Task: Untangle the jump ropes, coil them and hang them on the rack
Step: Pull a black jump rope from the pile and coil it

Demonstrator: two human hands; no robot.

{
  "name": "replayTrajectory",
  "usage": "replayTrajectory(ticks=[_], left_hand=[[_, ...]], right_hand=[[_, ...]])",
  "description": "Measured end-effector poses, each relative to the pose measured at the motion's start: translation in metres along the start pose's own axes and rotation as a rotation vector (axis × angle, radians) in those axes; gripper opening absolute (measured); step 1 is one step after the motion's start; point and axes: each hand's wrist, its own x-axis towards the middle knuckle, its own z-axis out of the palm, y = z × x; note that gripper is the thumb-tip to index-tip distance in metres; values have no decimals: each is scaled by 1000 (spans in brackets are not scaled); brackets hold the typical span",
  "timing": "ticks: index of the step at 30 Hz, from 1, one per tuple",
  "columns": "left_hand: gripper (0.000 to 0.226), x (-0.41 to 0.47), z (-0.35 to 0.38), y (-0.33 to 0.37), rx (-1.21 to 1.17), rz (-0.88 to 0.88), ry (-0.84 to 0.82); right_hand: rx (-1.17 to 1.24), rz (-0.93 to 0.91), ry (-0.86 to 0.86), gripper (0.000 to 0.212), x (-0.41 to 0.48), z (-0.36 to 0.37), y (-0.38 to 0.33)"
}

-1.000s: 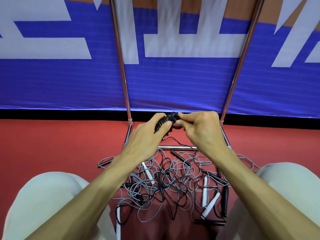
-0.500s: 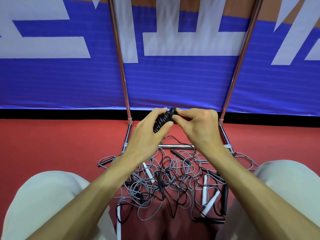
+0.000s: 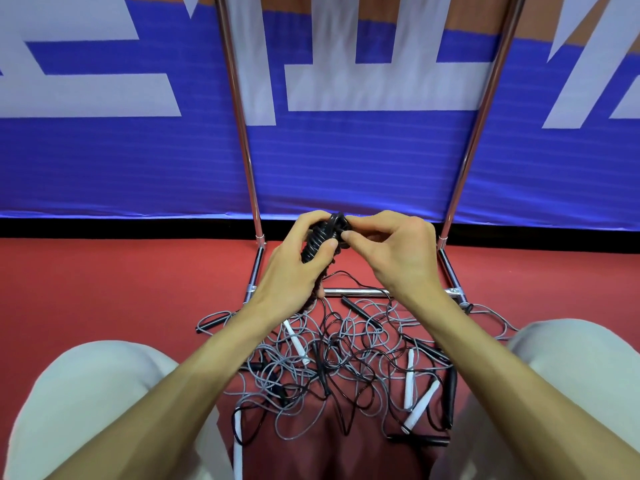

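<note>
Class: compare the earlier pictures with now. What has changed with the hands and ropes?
Very little: both hands raised the black coiled bundle slightly. The left hand still grips it; the right hand still pinches its top end. The tangled ropes on the floor and the rack stayed put.

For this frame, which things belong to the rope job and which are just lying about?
In the job: coiled black rope, gripped by left hand, pinched by right hand; tangled rope pile; rack.
Not in it: blue banner; red floor.
</note>
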Motion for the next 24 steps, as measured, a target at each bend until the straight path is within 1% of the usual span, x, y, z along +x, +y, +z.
replayTrajectory(ticks=[2, 3, 4, 6, 8, 10, 11, 14, 16, 18, 20, 23, 24], left_hand=[[28, 0, -1, 0, 66, 38, -6], [27, 0, -2, 0, 93, 53, -13], [27, 0, -2, 1, 107, 64, -16], [26, -1, -2, 2, 114, 82, -19], [26, -2, -1, 2, 122, 93, -20], [27, -2, 0, 0, 150, 108, -27], [27, -2, 0, -1, 162, 117, -30], [29, 0, -2, -4, 202, 142, -40], [33, 1, -5, -7, 252, 153, -51], [39, 3, -8, -10, 339, 150, -57], [44, 4, -11, -12, 468, 137, -59], [50, 4, -14, -13, 656, 137, -56], [50, 4, -14, -14, 708, 142, -62]], right_hand=[[87, 88, -3, 18, 0, -3, -1], [104, 91, 5, 17, 0, -4, -1], [90, 52, 34, 17, -1, -4, -2], [10, -110, 116, 16, -2, -3, 0], [-72, -245, 154, 12, -4, 1, 3], [-85, -290, 170, 8, -3, 4, 6], [-44, -244, 176, 8, -3, 4, 5], [166, 53, 126, 9, 0, 3, 0], [252, 182, 32, 21, 3, 1, 1], [240, 232, -120, 31, 5, -4, 5], [214, 254, -255, 27, 7, -6, 8], [414, 389, -314, 13, 7, -8, 8], [438, 429, -324, 9, 8, -8, 9]])
